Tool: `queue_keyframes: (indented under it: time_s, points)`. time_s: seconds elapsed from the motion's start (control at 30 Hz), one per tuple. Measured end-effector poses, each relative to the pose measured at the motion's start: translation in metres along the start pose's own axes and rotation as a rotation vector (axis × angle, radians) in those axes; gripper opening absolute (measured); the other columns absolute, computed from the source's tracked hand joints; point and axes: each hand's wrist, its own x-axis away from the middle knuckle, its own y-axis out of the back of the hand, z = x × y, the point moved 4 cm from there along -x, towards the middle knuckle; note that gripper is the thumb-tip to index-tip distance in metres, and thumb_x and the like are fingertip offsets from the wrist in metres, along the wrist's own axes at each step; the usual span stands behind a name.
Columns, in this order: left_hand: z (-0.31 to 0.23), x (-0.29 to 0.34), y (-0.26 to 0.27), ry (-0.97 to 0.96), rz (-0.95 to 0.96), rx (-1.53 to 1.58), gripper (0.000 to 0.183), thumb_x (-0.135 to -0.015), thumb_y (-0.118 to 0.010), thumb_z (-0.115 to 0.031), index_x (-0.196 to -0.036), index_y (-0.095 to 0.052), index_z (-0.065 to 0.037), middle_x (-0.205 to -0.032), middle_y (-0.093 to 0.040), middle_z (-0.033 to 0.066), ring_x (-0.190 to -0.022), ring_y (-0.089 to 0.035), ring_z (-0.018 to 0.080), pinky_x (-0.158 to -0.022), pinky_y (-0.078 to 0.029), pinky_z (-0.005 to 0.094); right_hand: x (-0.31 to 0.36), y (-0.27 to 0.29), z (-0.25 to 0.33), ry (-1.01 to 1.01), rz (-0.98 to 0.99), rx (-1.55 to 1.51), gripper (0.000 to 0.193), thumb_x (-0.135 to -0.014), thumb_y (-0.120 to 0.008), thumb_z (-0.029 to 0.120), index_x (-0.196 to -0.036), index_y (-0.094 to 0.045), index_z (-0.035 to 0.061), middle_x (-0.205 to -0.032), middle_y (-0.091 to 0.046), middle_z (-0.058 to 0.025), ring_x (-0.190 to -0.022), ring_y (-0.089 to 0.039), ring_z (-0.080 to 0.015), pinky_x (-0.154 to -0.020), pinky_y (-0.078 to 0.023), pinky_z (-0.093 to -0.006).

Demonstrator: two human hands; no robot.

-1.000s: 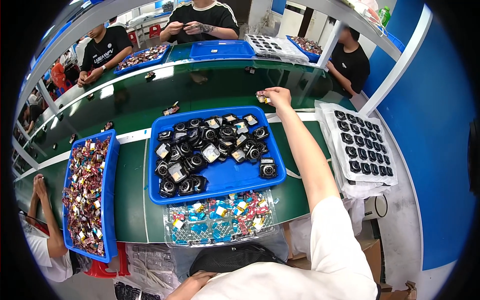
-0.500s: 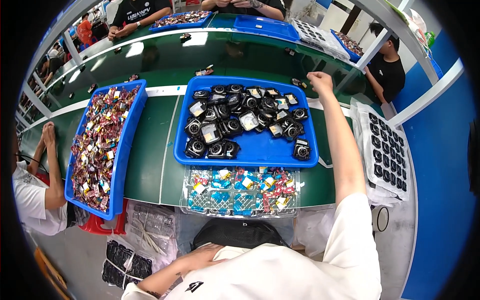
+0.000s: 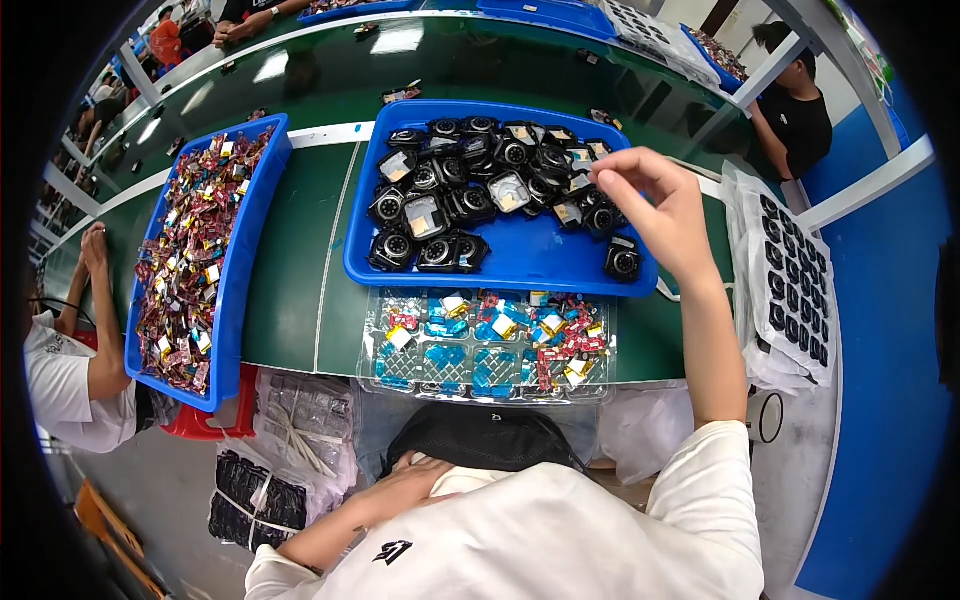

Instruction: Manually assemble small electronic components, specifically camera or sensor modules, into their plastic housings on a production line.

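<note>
Fingers (image 3: 640, 163) of the right hand (image 3: 664, 207) are hovering by black cases (image 3: 472, 198), partly masking the blue tray (image 3: 545, 258); whether clamped on anything, I can't tell.

Workers (image 3: 795, 115) along a green belt (image 3: 480, 70) and blue trays (image 3: 540, 262) of parts (image 3: 510, 192) mark a factory workshop.

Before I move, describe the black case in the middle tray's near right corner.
Find the wide blue tray beyond the clear tray, then its near right corner. The black case there shows a round face; bare blue on its left sets it apart.
</note>
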Motion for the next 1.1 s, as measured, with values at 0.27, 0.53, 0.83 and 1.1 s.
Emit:
queue_keyframes:
  time_s: [0.27,0.53,0.83,1.1]
  points:
    - [0.005,0.004,-0.004,-0.092,-0.099,0.108,0.06,-0.092,-0.054,-0.042,-0.135,-0.041,-0.002,-0.137,-0.045,0.021,-0.129,-0.042,0.0329,-0.108,-0.021,0.0517,0.08,-0.034,0.05,0.06,0.105,-0.028,0.008,-0.081,-0.065,0.002,-0.087,-0.068,-0.0013,-0.08,-0.067,-0.0084,-0.071,-0.062,-0.0159,-0.068,-0.049,-0.0263]
    - [-0.009,0.001,0.007,-0.165,-0.169,0.088,0.062,-0.092,-0.052,-0.047,-0.13,-0.045,0.0,-0.128,-0.05,0.0238,-0.124,-0.043,0.0358,-0.102,-0.029,0.0519,0.219,-0.165,0.022,0.181,0.784,0.579,0.075,-0.073,-0.071,0.031,-0.137,-0.042,0.0066,-0.132,-0.047,-0.0179,-0.116,-0.048,-0.0349,-0.092,-0.043,-0.0447]
    - [-0.01,0.006,-0.001,0.014,-0.112,0.161,0.051,-0.102,-0.028,-0.036,-0.126,-0.046,0.005,-0.126,-0.048,0.027,-0.124,-0.042,0.0371,-0.107,-0.025,0.0453,0.209,-0.196,0.006,-0.127,0.959,0.42,0.091,-0.063,-0.078,0.043,-0.142,-0.037,0.0201,-0.129,-0.049,-0.0216,-0.107,-0.056,-0.0397,-0.086,-0.05,-0.0465]
    - [-0.012,0.009,-0.018,0.094,-0.073,0.061,0.061,-0.1,-0.024,-0.044,-0.131,-0.043,0.006,-0.135,-0.043,0.0268,-0.131,-0.035,0.0363,-0.11,-0.023,0.0444,0.209,-0.218,0.025,-0.003,0.912,0.522,0.065,-0.061,-0.072,0.021,-0.123,-0.056,0.0123,-0.108,-0.06,-0.0162,-0.096,-0.061,-0.0348,-0.078,-0.053,-0.0435]
